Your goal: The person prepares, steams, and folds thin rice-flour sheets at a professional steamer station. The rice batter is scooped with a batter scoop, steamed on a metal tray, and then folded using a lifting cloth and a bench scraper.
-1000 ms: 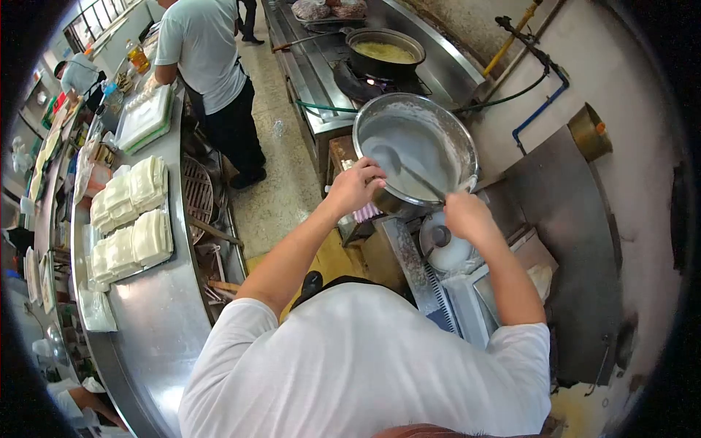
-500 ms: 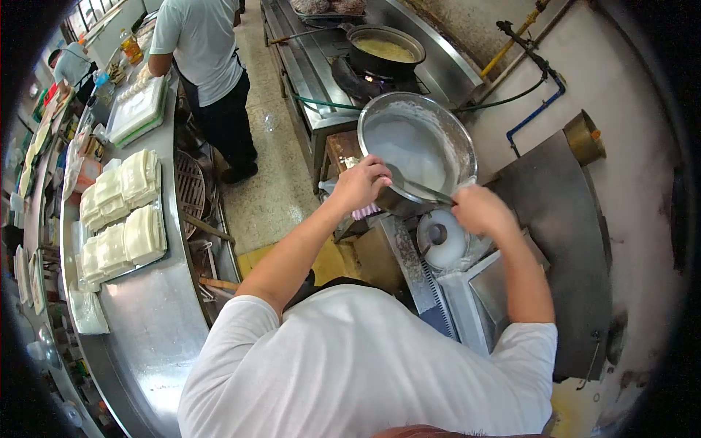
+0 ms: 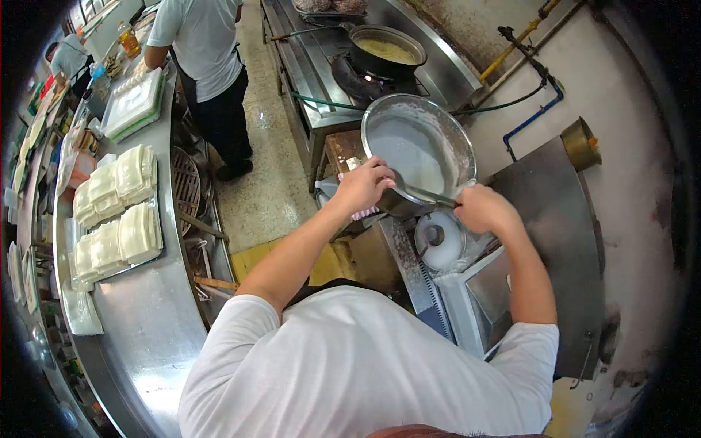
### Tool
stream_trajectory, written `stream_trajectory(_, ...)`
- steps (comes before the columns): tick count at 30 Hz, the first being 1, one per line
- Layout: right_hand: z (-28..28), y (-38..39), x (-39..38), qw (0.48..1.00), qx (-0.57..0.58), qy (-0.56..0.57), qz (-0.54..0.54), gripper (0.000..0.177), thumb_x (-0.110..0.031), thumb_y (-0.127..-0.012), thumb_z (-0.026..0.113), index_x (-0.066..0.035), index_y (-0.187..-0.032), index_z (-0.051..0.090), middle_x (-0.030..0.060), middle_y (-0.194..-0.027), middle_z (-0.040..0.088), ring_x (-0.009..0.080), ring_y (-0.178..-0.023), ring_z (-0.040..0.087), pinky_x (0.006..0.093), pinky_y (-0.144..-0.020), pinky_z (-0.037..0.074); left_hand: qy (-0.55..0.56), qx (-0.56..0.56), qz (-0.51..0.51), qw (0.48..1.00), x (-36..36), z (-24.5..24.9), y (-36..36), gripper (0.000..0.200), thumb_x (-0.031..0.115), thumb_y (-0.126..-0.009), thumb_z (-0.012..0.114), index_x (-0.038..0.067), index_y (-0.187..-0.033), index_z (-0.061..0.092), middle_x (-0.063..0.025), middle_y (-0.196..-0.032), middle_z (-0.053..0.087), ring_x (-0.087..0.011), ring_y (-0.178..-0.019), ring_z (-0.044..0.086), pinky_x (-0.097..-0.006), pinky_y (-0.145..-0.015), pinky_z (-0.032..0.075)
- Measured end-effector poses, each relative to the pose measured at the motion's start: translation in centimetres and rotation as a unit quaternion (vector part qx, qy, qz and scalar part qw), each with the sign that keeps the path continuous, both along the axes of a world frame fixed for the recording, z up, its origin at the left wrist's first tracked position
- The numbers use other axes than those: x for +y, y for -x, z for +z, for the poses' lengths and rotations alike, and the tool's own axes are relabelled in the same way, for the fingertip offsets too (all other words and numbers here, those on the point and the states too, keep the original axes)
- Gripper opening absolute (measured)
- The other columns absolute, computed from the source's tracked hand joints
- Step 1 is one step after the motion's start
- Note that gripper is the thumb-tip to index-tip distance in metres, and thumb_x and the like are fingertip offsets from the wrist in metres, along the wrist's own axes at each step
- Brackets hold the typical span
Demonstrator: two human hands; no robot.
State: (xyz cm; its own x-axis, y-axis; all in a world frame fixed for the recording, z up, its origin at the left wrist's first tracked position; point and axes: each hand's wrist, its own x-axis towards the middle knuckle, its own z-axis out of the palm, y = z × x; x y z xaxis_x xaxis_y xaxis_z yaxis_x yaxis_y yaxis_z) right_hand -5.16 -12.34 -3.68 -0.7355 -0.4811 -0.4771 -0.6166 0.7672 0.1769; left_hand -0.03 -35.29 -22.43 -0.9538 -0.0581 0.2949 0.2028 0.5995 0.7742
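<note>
Up at 12 o'clock from the person's chest, both hands are on a big metal bowl (image 3: pixel 460 150), tipped toward the camera with white batter (image 3: pixel 409 155) pooled inside. Lots of it is hard to read, tbh. The bowl's underside is blocked by the hands. The left hand (image 3: pixel 361 186) clamps the near rim at about 7 o'clock of the bowl, thumb over the edge. Its fingers curl underneath, so they're out of sight. The right hand (image 3: pixel 483 209) sits at the bowl's 5 o'clock, fingers wrapped shut around the end of a metal spoon (image 3: pixel 429 194). Its handle lies across the low rim between the two hands, and its scoop end is tucked right beside the left thumb, too murky to make out properly.

Just below the bowl, at 6 o'clock, there's a round white hopper (image 3: pixel 442 241), partly covered by the right wrist. Off at 9 o'clock a steel table (image 3: pixel 146 321) carries stacks of pale sheets (image 3: pixel 117 219), edges warped by the lens. A co-worker (image 3: pixel 201 44) stands at 11 o'clock, head cut off. A dark wok (image 3: pixel 387 50) of yellow liquid sits at 12 o'clock.
</note>
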Motion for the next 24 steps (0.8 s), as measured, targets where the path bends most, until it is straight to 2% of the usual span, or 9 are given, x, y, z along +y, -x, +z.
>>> stream_trajectory(3,-5.0,-0.9,0.2,0.995,0.079,0.067,-0.011,0.020,-0.011,-0.085,0.060,0.003,-0.091,0.072,0.0276,-0.096,0.070,0.0425,-0.094,0.070,0.0494,-0.084,0.056,0.000,0.003,0.000,1.000,0.0,0.1,-0.1,0.023,0.030,-0.096,0.064,0.012,-0.110,0.070,-0.0058,-0.122,0.060,-0.0314,-0.105,0.064,-0.0425,-0.089,0.052)
stream_trajectory(5,-7.1,0.1,1.1,0.993,0.100,0.060,-0.020,0.020,-0.010,-0.085,0.059,0.003,-0.092,0.072,0.0273,-0.096,0.071,0.0425,-0.094,0.070,0.0490,-0.085,0.056,0.000,0.003,0.002,1.000,0.0,0.0,-0.1,0.023,0.030,-0.096,0.064,0.012,-0.109,0.070,-0.0058,-0.122,0.060,-0.0314,-0.105,0.064,-0.0426,-0.089,0.052)
stream_trajectory(8,-5.9,1.3,2.1,0.992,0.117,0.035,-0.017,0.022,-0.007,-0.083,0.057,0.004,-0.096,0.071,0.0270,-0.098,0.071,0.0423,-0.095,0.070,0.0482,-0.085,0.057,0.003,-0.002,0.001,1.000,-0.1,0.0,-0.1,0.023,0.030,-0.096,0.064,0.012,-0.109,0.070,-0.0058,-0.122,0.060,-0.0314,-0.105,0.064,-0.0429,-0.089,0.052)
stream_trajectory(10,-2.1,1.0,1.5,0.997,0.064,-0.028,-0.035,0.023,-0.006,-0.082,0.057,0.005,-0.097,0.071,0.0278,-0.100,0.070,0.0425,-0.097,0.070,0.0483,-0.086,0.056,0.005,-0.006,-0.002,1.000,0.0,-0.1,0.1,0.023,0.030,-0.096,0.064,0.012,-0.109,0.070,-0.0059,-0.122,0.060,-0.0313,-0.105,0.064,-0.0431,-0.089,0.052)
stream_trajectory(14,1.5,0.1,0.6,1.000,0.006,0.017,0.010,0.022,-0.007,-0.081,0.059,0.005,-0.096,0.071,0.0294,-0.102,0.069,0.0430,-0.098,0.068,0.0494,-0.088,0.055,0.020,-0.004,0.000,1.000,-0.1,0.2,0.2,0.023,0.030,-0.096,0.065,0.012,-0.109,0.071,-0.0064,-0.122,0.060,-0.0314,-0.104,0.065,-0.0434,-0.089,0.052)
stream_trajectory(18,-3.6,-0.1,0.7,0.998,0.015,0.064,-0.025,0.021,-0.008,-0.082,0.060,0.003,-0.096,0.072,0.0289,-0.102,0.070,0.0414,-0.096,0.070,0.0490,-0.087,0.056,0.009,-0.009,0.001,1.000,0.0,0.0,0.3,0.023,0.029,-0.096,0.065,0.012,-0.109,0.071,-0.0069,-0.122,0.060,-0.0316,-0.103,0.065,-0.0429,-0.089,0.052)
stream_trajectory(20,-7.2,0.2,2.0,0.989,0.120,0.072,-0.044,0.020,-0.009,-0.084,0.060,0.001,-0.095,0.072,0.0268,-0.100,0.071,0.0393,-0.094,0.071,0.0482,-0.086,0.056,0.016,-0.005,0.002,1.000,0.0,0.2,0.1,0.023,0.030,-0.096,0.065,0.011,-0.109,0.071,-0.0071,-0.122,0.060,-0.0316,-0.103,0.065,-0.0427,-0.088,0.052)
stream_trajectory(22,-7.2,0.7,2.7,0.986,0.148,0.069,-0.038,0.017,-0.009,-0.085,0.059,0.000,-0.093,0.071,0.0243,-0.098,0.071,0.0379,-0.094,0.071,0.0474,-0.085,0.057,0.024,-0.004,0.002,1.000,0.1,0.2,0.0,0.023,0.030,-0.095,0.065,0.011,-0.109,0.071,-0.0073,-0.122,0.061,-0.0316,-0.102,0.066,-0.0426,-0.088,0.052)
stream_trajectory(24,-5.6,1.3,3.2,0.993,0.117,0.010,-0.015,0.018,-0.007,-0.086,0.056,0.001,-0.094,0.071,0.0239,-0.098,0.071,0.0383,-0.094,0.071,0.0472,-0.085,0.057,0.023,-0.011,0.005,1.000,0.1,0.3,0.1,0.023,0.029,-0.095,0.066,0.011,-0.109,0.071,-0.0076,-0.121,0.061,-0.0316,-0.101,0.066,-0.0427,-0.087,0.052)
